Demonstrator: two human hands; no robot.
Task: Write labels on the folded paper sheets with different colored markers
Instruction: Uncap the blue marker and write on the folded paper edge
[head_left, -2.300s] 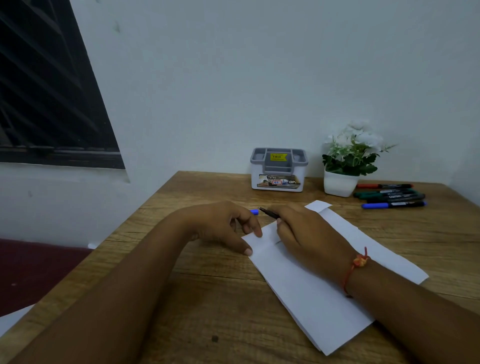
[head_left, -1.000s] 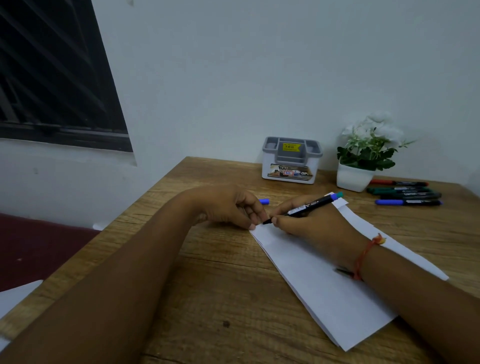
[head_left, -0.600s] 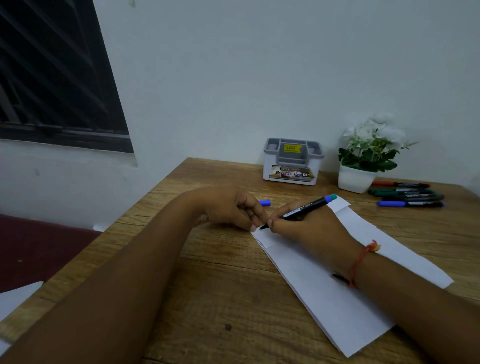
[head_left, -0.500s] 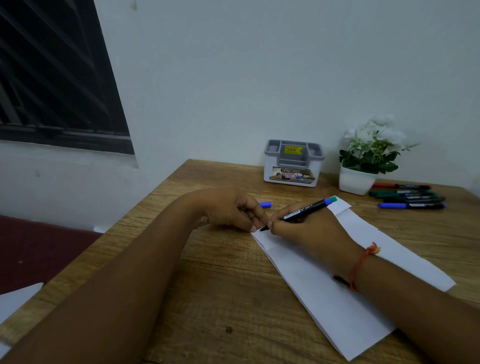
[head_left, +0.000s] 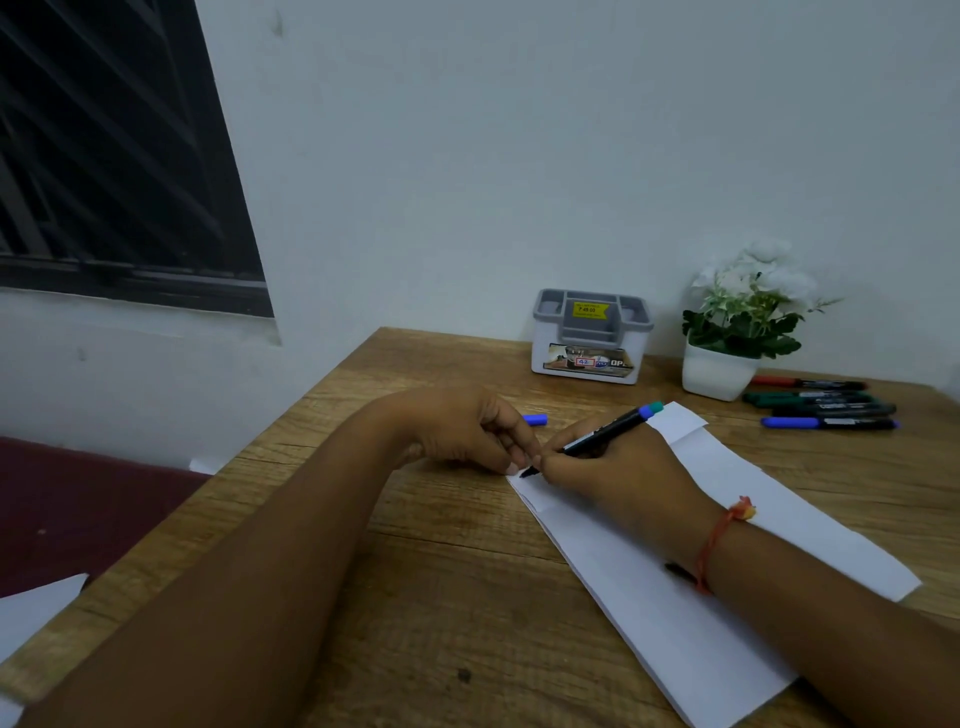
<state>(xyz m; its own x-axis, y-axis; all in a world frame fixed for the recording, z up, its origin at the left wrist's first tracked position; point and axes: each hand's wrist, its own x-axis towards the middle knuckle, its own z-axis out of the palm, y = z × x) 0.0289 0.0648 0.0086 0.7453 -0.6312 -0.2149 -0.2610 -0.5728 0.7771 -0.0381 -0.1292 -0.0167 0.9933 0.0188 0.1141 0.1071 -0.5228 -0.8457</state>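
A folded white paper sheet (head_left: 670, 597) lies slantwise on the wooden table (head_left: 457, 613). My right hand (head_left: 618, 478) grips a black marker (head_left: 597, 436) with a blue end, its tip touching the sheet's near-left corner. My left hand (head_left: 467, 431) rests curled beside that corner, fingertips pressing the paper's edge. A blue marker cap (head_left: 536, 420) lies just behind my left hand; whether the hand touches it is unclear. Several markers (head_left: 826, 408), red, green, black and blue, lie side by side at the far right.
A grey-and-white desk organiser (head_left: 589, 338) and a white pot of white flowers (head_left: 732, 332) stand against the back wall. The table's left edge (head_left: 244, 457) drops to a dark red floor. A loose white sheet (head_left: 36, 613) shows at the lower left.
My right hand has turned the marker tip down onto the sheet's corner and held it there. My left hand has curled up against the paper's edge. The view has shifted slightly.
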